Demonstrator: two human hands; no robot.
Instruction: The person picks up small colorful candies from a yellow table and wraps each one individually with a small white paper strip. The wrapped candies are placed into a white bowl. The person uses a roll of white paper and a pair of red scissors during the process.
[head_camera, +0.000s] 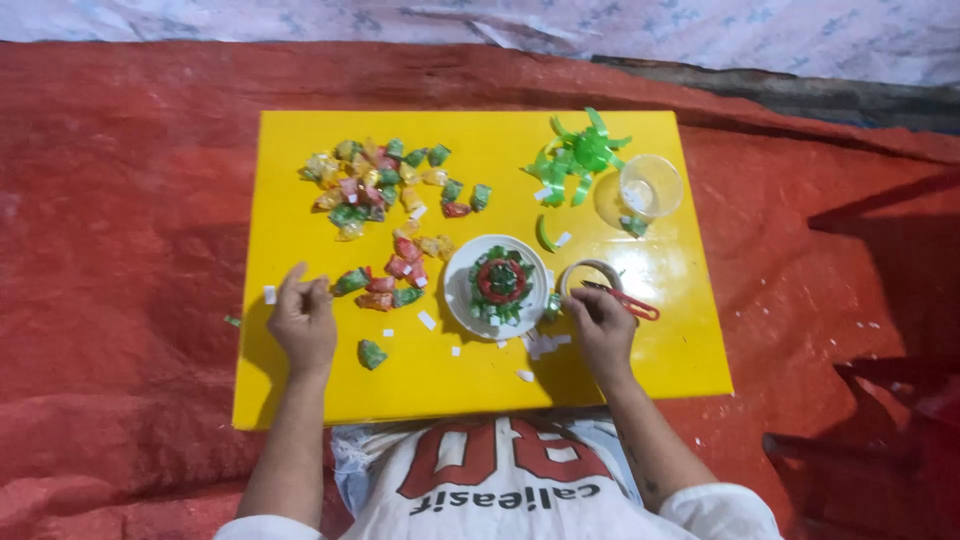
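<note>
My left hand (303, 322) rests on the yellow table (300, 395) with its fingers bunched together; nothing shows in it. Just to its right lie a few folded red and green wrappers (380, 285), with one green piece (371, 353) nearer the front edge. My right hand (603, 330) lies on the table with its fingertips at a roll of tape (590, 270) and the tips of red-handled scissors (628, 300); whether it grips either is unclear. Between my hands stands a white plate (458, 300) carrying a ring of green and red folded wrappers (500, 283).
A loose pile of coloured folded wrappers (385, 185) lies at the table's back left. A green ribbon-like star (583, 152) and a clear plastic cup (650, 185) stand at the back right. White paper scraps (545, 345) are scattered about. Red tarp (120, 250) surrounds the table.
</note>
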